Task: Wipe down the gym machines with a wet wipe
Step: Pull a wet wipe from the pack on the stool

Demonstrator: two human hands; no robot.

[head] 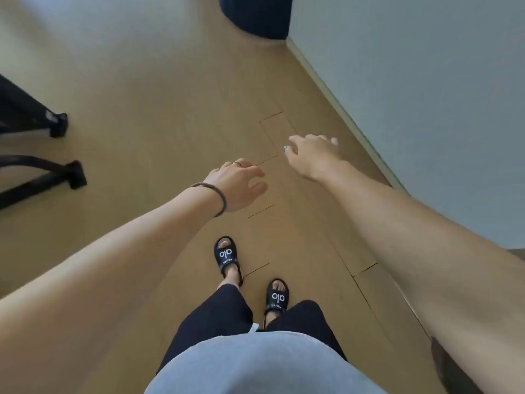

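Neither grip holds anything, left hand [238, 184] and right hand [312, 155] both relaxed, so I'd fetch a wipe before approaching the machine frame [42, 155] at nine o'clock

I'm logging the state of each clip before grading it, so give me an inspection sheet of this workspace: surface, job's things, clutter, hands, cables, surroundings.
Surface: tan plank floor, bare where visible.
Job's things: no wet wipe seen; black machine frame feet at the left edge, untouched.
Clutter: dark round bin-like object at the top, by the wall corner.
Hands: left hand and right hand both stretched forward, fingers relaxed, holding nothing; hair tie on the left wrist.
Cables: nothing seen.
Surroundings: pale wall with baseboard on the right; the person stands in black slides.
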